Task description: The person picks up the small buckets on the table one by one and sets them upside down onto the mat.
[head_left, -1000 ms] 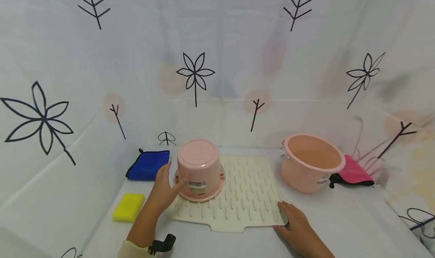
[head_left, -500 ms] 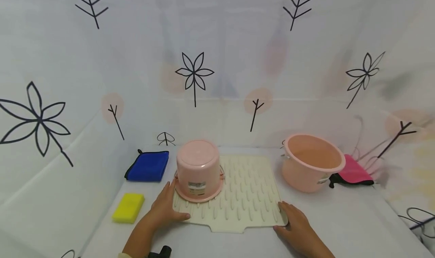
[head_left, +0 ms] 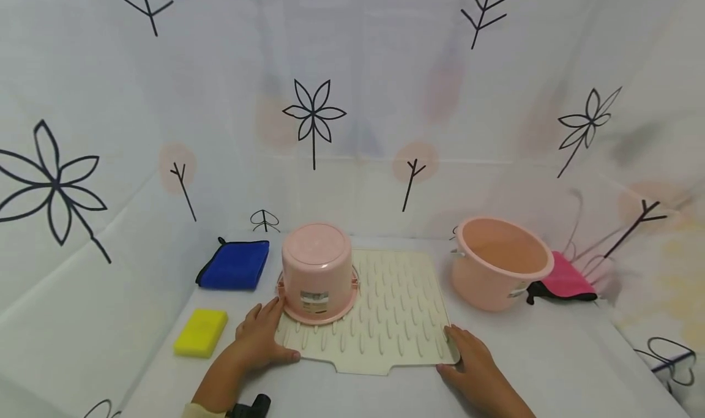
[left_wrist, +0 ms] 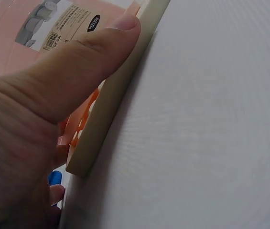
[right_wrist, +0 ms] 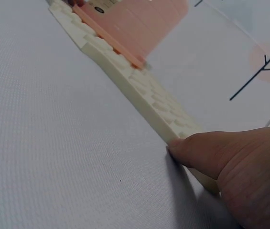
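On the white table lies a cream ribbed draining board [head_left: 396,308], with a pink bucket [head_left: 315,277] upside down on its left part. My left hand [head_left: 256,341] grips the board's front left corner, fingers along the left side close to the bucket rim, thumb [left_wrist: 96,57] at the front edge. At the opposite front corner my right hand [head_left: 473,360] holds the board, its fingers on the right side and its thumb [right_wrist: 197,150] against the front edge. The left fingers are partly hidden behind the thumb in the left wrist view.
An upright pink tub [head_left: 498,271] stands right of the board, partly in front of a pink and black cloth item [head_left: 567,277]. To the left lie a blue pouch-like cloth [head_left: 234,265] and a yellow sponge [head_left: 201,332]. A patterned white curtain [head_left: 352,130] rises behind.
My left hand has come down from the side of the bucket to the board's front left corner. The right hand keeps its place on the board. The head view has shifted slightly.
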`<control>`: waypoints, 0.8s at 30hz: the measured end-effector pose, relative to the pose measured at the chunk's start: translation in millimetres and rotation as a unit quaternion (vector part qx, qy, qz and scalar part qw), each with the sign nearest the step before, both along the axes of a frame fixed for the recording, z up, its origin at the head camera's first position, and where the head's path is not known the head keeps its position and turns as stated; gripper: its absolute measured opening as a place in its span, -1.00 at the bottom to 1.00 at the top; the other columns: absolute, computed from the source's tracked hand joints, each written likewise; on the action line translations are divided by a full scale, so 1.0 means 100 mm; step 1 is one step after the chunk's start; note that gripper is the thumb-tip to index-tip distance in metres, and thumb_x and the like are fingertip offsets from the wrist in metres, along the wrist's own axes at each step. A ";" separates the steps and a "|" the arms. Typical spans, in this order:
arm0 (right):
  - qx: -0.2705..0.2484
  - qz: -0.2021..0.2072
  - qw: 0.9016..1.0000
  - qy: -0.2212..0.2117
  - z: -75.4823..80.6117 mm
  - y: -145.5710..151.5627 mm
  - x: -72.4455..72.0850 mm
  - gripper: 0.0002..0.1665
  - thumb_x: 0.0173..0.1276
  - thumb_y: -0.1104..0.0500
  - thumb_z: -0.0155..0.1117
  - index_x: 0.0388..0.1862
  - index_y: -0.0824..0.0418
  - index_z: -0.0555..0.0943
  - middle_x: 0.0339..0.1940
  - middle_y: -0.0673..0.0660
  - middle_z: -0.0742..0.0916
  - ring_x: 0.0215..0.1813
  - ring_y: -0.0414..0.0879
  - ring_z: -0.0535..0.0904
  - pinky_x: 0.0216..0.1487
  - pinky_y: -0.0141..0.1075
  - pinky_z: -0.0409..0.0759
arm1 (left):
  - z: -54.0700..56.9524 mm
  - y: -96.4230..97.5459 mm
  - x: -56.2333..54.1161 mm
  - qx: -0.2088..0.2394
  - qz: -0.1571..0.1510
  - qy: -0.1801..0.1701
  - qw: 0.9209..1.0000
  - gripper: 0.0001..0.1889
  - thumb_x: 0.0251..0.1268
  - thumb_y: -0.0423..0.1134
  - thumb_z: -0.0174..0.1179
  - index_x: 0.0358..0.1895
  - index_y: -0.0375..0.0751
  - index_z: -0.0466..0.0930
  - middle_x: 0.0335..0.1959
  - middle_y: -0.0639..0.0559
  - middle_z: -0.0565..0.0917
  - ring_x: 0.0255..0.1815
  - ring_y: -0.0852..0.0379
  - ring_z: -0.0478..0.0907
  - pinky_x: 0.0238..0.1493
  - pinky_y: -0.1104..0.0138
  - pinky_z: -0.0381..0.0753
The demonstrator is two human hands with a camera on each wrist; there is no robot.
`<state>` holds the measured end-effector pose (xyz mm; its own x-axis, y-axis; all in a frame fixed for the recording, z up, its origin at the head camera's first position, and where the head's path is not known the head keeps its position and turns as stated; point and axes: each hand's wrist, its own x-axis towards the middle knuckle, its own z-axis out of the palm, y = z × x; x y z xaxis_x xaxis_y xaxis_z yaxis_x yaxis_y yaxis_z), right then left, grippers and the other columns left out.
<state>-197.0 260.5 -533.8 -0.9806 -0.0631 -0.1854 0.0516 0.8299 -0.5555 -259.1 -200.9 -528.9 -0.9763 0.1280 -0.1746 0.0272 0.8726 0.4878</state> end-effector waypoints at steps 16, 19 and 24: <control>0.026 0.000 0.994 0.103 0.32 0.00 0.05 0.02 0.35 -0.04 0.51 0.61 0.33 0.25 0.55 0.41 0.44 0.56 0.38 0.34 0.47 0.36 0.31 | -0.06 0.00 -0.02 0.003 0.006 -0.005 1.000 0.55 -0.43 0.51 0.61 0.74 0.09 -0.08 0.73 -0.04 0.11 0.65 -0.49 -0.09 0.43 -0.54 -0.02; 0.044 0.002 0.989 0.141 0.44 0.03 0.08 -0.01 0.34 0.01 0.52 0.59 0.34 0.28 0.53 0.40 0.47 0.54 0.39 0.36 0.46 0.36 0.33 | -0.07 -0.01 -0.01 0.003 0.006 -0.003 1.000 0.55 -0.42 0.51 0.61 0.74 0.08 -0.09 0.73 -0.04 0.11 0.65 -0.48 -0.08 0.43 -0.55 -0.02; 0.062 -0.007 0.986 0.154 0.64 0.09 0.06 0.04 0.32 -0.02 0.55 0.62 0.30 0.25 0.56 0.39 0.44 0.54 0.39 0.32 0.45 0.39 0.30 | -0.06 0.00 -0.01 -0.002 0.002 0.000 1.000 0.54 -0.42 0.49 0.61 0.74 0.04 -0.05 0.72 -0.07 0.12 0.64 -0.50 -0.07 0.41 -0.56 -0.01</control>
